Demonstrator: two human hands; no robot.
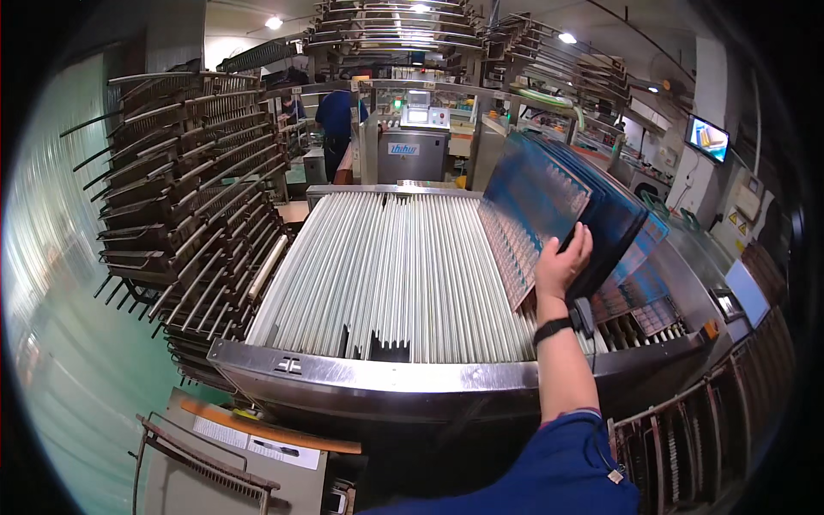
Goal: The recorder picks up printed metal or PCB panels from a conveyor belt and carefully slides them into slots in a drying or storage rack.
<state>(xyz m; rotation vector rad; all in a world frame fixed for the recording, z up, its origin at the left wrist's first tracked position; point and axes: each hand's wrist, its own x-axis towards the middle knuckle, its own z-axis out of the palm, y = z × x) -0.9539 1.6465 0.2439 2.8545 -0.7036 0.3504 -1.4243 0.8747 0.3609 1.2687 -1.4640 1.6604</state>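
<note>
My right hand [562, 262], with a black watch on its wrist, is at the near edge of a circuit board panel [538, 193]. The thumb lies by that edge and the fingers are on its right side. The panel is blue-tinted with rows of copper-coloured patterns, and it leans to the right. Behind it lean several darker panels [625, 225], partly hidden by it. They stand over the right part of a metal-framed rack table [412, 375] filled with upright white slats [403, 275]. My left hand is out of view.
Stacked dark metal racks [184, 197] stand at the left beside plastic sheeting [51, 283]. A small desk [184, 481] with papers and a pen is at the lower left. More racks [687, 455] stand lower right. Across the table are a control console [414, 150] and a person in blue [335, 116].
</note>
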